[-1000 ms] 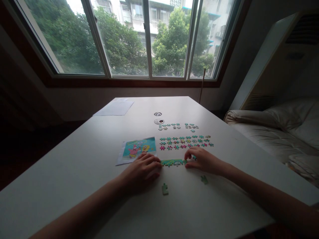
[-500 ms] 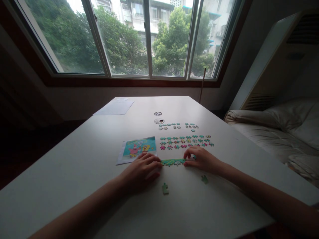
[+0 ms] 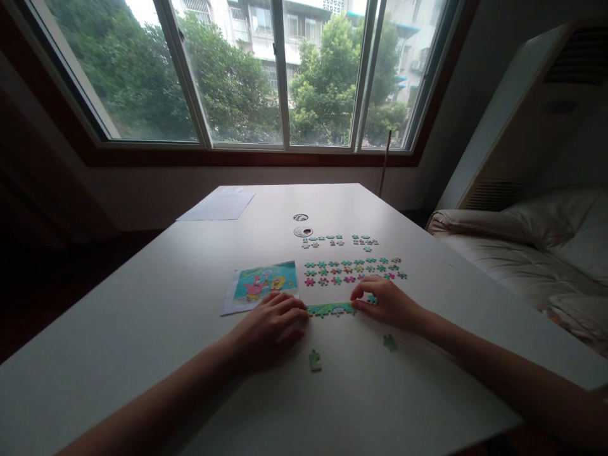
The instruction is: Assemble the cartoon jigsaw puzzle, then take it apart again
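A narrow strip of joined green jigsaw pieces (image 3: 330, 309) lies flat on the white table. My left hand (image 3: 281, 318) rests with bent fingers closed at the strip's left end, covering that end. At the other end, my right hand (image 3: 384, 300) pinches the strip's last piece between thumb and fingertips. Just beyond the right fingers lies a loose teal piece (image 3: 372, 299), partly hidden by them. Nearer to me are two loose green pieces, a straight-edged one (image 3: 315, 360) and a darker one (image 3: 389, 342). A cartoon picture sheet (image 3: 266, 282) lies by my left hand, which covers its lower corner.
Several loose jigsaw pieces (image 3: 348, 269) lie in rows beyond the strip, with more small pieces (image 3: 332, 239) farther back. Two round inserts (image 3: 303, 232) are set in the table (image 3: 156, 304). White paper (image 3: 218, 204) lies at the far left, and a sofa (image 3: 513, 253) stands at right.
My right hand has shifted very slightly to the right, and a bit more of the strip's right end shows. The left hand stays in place.
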Demonstrator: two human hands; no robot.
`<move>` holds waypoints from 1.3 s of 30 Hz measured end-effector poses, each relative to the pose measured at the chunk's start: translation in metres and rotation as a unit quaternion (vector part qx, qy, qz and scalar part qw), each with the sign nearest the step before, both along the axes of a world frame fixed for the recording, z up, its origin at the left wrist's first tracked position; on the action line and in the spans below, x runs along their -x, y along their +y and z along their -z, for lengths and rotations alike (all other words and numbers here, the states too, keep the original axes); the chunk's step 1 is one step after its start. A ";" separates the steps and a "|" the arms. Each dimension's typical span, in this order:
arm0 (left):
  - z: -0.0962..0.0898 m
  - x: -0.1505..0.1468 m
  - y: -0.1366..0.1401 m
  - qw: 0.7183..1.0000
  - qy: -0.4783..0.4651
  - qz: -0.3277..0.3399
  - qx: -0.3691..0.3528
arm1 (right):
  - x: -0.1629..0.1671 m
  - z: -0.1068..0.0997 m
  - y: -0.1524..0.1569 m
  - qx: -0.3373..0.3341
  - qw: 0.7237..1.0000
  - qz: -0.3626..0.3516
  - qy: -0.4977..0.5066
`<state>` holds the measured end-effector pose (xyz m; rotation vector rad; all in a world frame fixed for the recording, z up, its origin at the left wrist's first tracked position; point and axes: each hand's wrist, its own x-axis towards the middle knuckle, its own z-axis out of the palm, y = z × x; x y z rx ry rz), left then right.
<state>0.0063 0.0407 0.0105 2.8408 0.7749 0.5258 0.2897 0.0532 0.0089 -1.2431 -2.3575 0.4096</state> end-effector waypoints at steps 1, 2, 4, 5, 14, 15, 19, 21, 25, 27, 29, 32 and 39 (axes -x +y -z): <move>0.000 0.000 0.000 1.000 0.001 0.000 -0.001 | 0.001 0.001 0.000 -0.004 1.000 -0.003 0.005; 0.000 0.000 0.000 1.000 0.001 -0.001 -0.001 | 0.002 0.001 -0.001 -0.005 1.000 -0.005 0.009; -0.001 0.000 -0.001 1.000 0.000 0.001 -0.001 | 0.005 0.003 -0.001 -0.002 1.000 -0.009 0.011; -0.001 0.000 -0.001 1.000 0.000 0.001 -0.001 | 0.005 0.003 -0.001 0.002 1.000 -0.008 0.010; -0.003 0.000 -0.001 1.000 0.009 -0.014 -0.005 | 0.008 0.012 0.000 0.009 1.000 0.013 0.022; -0.002 0.000 -0.001 1.000 0.009 -0.015 -0.006 | 0.009 0.012 0.000 0.008 1.000 0.013 0.020; -0.001 0.000 -0.001 1.000 0.006 -0.015 -0.005 | 0.004 0.004 0.008 -0.004 1.000 0.014 0.014; 0.000 0.000 -0.001 1.000 0.001 -0.013 -0.005 | -0.005 -0.001 0.020 -0.014 0.999 0.030 0.006; -0.001 0.000 0.000 1.000 -0.001 -0.009 -0.006 | -0.033 -0.009 0.062 -0.013 0.992 0.100 -0.075; -0.001 0.000 0.000 1.000 -0.002 -0.007 -0.008 | -0.045 -0.009 0.085 0.001 0.981 0.156 -0.112; -0.001 0.000 0.000 1.000 -0.006 -0.006 -0.010 | -0.053 -0.008 0.105 0.003 0.975 0.187 -0.122; -0.001 0.000 0.000 1.000 -0.008 -0.004 -0.011 | -0.058 -0.005 0.126 0.011 0.971 0.204 -0.128; 0.001 0.001 0.000 1.000 -0.004 -0.009 -0.007 | -0.059 -0.001 0.150 0.062 0.966 0.211 -0.134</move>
